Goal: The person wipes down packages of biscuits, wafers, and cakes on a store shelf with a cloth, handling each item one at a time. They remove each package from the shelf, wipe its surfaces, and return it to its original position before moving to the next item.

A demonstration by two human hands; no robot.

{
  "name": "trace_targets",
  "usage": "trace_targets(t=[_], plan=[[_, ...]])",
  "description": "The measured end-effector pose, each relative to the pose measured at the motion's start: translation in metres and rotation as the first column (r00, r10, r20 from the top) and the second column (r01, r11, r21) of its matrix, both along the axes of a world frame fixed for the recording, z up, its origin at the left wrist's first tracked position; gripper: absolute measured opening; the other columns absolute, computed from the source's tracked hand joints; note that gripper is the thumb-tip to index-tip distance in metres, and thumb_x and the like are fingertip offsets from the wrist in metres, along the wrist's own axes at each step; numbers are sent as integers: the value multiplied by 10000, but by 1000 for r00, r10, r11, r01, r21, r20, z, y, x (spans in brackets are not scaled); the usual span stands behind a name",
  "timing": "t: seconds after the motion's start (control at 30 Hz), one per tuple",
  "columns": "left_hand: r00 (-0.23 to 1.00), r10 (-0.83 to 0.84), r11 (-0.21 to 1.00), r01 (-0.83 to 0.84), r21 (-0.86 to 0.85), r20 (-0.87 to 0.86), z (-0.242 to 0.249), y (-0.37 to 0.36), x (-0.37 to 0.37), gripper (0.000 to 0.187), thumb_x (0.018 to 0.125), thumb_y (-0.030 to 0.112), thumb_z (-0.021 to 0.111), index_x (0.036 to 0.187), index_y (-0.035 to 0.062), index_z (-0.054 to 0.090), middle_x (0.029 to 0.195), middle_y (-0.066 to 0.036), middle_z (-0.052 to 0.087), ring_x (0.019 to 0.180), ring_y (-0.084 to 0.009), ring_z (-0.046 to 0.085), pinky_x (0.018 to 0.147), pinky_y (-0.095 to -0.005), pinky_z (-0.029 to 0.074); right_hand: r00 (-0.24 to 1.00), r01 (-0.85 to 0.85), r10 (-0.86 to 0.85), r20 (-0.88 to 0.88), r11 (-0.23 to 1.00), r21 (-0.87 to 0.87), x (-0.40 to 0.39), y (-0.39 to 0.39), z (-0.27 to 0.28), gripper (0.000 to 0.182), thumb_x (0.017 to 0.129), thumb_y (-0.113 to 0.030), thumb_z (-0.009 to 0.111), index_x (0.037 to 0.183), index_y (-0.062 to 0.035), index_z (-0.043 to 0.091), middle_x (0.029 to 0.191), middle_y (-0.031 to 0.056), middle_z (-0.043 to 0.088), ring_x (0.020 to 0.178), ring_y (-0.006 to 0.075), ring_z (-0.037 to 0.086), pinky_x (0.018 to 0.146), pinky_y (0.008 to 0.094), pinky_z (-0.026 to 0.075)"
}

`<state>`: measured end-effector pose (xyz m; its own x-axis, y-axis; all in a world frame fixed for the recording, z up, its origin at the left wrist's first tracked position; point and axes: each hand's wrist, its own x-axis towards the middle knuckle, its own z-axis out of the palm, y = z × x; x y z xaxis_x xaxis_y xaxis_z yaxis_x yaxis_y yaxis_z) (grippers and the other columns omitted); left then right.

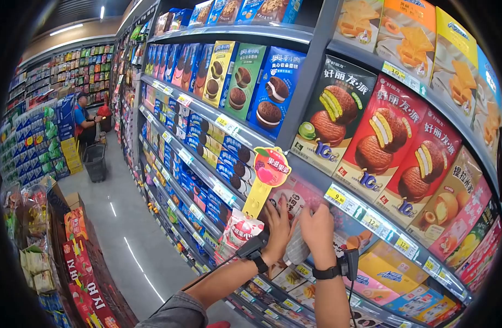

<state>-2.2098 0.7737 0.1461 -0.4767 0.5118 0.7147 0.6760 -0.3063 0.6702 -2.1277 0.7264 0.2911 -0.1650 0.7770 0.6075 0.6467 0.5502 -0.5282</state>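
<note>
My left hand [279, 230] reaches up to the shelf with its fingers stretched and spread over the front of a pink box [304, 189]. Close beside it, my right hand [317, 224] is closed, its fingers curled at the lower part of the same box. What those fingers hold is hidden behind the knuckles. A grey, textured piece [297, 250] shows between the two wrists. Left of my left hand hangs a yellow display strip [257, 198] with a round fruit sign [272, 168]. A white and red snack bag [243, 227] is on this strip.
Red pie boxes [378, 134] stand on the shelf above, over a price rail [365, 216]. Blue cookie boxes [275, 93] fill shelves to the left. Across the aisle floor [117, 229] are red cartons [81, 268]. Farther back, a person [84, 120] is near a dark basket [95, 162].
</note>
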Motion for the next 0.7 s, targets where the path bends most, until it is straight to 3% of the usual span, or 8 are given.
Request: trace_targets(t=[0.2,0.3,0.4,0.6,0.7], plan=[[1000,-12,998,11,58,24,-16,4,-3,825,955,250,689,1597,67,205,1518,-471,130,1380,-676,180,1121,-682,257,996,88,-88,27,996,-14,-8,-9,6,309,948,-238,585,982,64,634,843,324,681,832,516,666,746,573,525],[1000,-14,994,12,108,20,-12,1,-3,840,944,233,704,1593,57,201,1521,-461,138,1360,-676,219,1114,-683,259,997,80,-80,-2,994,72,-5,-1,-1,280,952,-216,573,979,54,640,824,315,682,801,505,670,729,572,526],[1000,13,989,-14,145,7,-12,0,-3,828,948,212,696,1586,42,196,1525,-452,149,1373,-645,245,1126,-647,270,995,98,-101,19,990,101,-6,-8,6,260,957,-199,557,952,45,646,811,313,679,785,497,669,713,573,524],[943,-196,977,163,141,268,8,-28,0,770,970,206,665,1561,12,212,1517,-410,217,1408,-540,281,1146,-555,295,987,119,-129,93,987,112,-1,-6,4,250,954,-203,544,920,24,644,785,304,672,754,502,661,706,576,524],[968,-127,985,97,143,216,2,-19,0,775,969,214,667,1555,-3,209,1518,-382,240,1404,-530,287,1159,-551,276,988,118,-128,91,987,107,0,-6,5,249,951,-205,543,926,22,642,788,306,671,758,507,658,711,584,523]])
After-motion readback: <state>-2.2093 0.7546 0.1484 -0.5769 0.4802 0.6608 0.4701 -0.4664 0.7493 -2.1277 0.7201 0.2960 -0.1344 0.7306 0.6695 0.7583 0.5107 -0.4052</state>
